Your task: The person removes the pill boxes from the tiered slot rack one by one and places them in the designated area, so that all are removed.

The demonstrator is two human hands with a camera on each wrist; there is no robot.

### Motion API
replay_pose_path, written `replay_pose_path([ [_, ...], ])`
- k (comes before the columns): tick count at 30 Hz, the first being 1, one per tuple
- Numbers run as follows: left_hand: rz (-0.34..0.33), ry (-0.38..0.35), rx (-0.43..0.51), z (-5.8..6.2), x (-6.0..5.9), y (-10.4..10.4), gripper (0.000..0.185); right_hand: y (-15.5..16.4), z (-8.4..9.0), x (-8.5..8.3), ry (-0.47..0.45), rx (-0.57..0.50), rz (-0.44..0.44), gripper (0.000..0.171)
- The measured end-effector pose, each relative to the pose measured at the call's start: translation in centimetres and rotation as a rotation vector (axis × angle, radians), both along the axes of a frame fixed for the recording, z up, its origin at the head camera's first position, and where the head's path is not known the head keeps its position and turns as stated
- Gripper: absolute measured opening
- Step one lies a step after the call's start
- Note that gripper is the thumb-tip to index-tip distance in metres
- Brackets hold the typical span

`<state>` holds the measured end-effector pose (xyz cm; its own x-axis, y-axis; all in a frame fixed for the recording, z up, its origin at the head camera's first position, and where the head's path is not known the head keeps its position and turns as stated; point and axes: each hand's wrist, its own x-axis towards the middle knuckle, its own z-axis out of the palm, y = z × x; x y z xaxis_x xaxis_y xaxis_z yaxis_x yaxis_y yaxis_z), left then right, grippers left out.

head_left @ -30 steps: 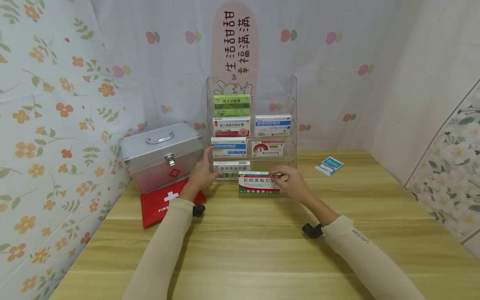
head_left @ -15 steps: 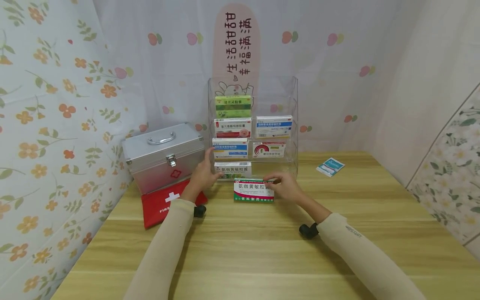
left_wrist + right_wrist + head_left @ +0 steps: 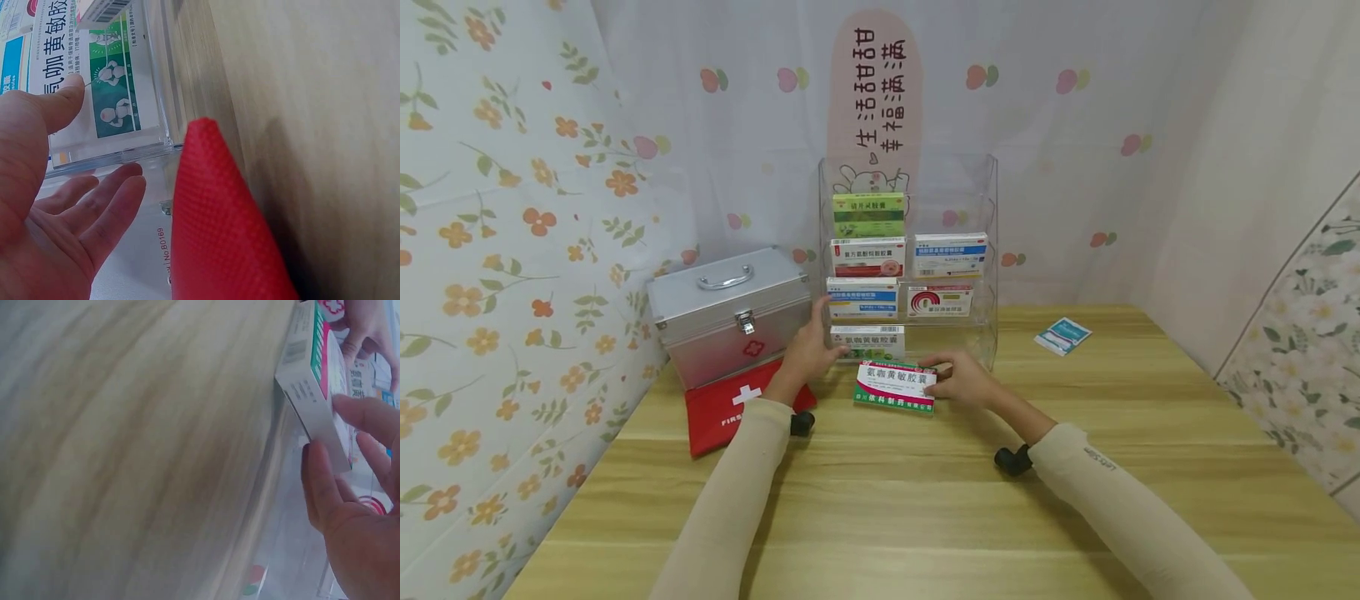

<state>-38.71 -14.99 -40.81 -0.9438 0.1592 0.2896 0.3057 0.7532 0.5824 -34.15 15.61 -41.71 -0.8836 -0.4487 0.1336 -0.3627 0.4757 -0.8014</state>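
My right hand pinches a white, green and red medicine box at its right end, just in front of the clear display rack. The box is tilted, its printed face up towards the head camera. In the right wrist view the thumb lies on the printed face of the medicine box, with fingers at its end and back. My left hand holds the rack's lower left edge. In the left wrist view its thumb is on the front and its fingers lie past the side wall. Behind that front panel stands another medicine box.
Several medicine boxes, among them a green one, fill pockets higher in the rack. A silver first aid case and a red pouch are at the left. Right of the rack, a small teal and white packet lies on the wooden table.
My right hand has moved left and towards me with the medicine box, which has gone from upright to tilted back. The left hand stays at the rack's edge.
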Motion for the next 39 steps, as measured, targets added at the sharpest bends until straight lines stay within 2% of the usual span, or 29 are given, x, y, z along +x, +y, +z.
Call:
replay_pose_path([
  [5,0.003,0.01,-0.002,0.1,0.0,0.0,0.102,-0.3,-0.1,-0.3,0.034,0.008,-0.013,0.028],
  [8,0.002,0.011,-0.001,0.2,0.0,0.0,0.102,-0.5,-0.2,-0.5,0.049,0.015,0.015,0.025],
  [12,0.004,0.013,-0.008,0.2,0.0,0.0,0.101,-0.6,-0.3,-0.8,0.032,0.031,0.032,0.023],
  [24,-0.002,0.0,0.016,-0.1,0.1,0.1,0.101,-1.4,-0.6,-1.6,-0.021,0.075,0.095,0.023],
  [35,0.0,-0.025,-0.001,-0.1,0.2,0.0,0.102,-2.5,-0.9,-1.9,-0.032,0.089,0.084,0.025],
  [39,-0.001,-0.024,-0.016,0.0,0.2,0.0,0.102,-2.7,-1.0,-2.0,-0.063,0.068,0.088,0.026],
])
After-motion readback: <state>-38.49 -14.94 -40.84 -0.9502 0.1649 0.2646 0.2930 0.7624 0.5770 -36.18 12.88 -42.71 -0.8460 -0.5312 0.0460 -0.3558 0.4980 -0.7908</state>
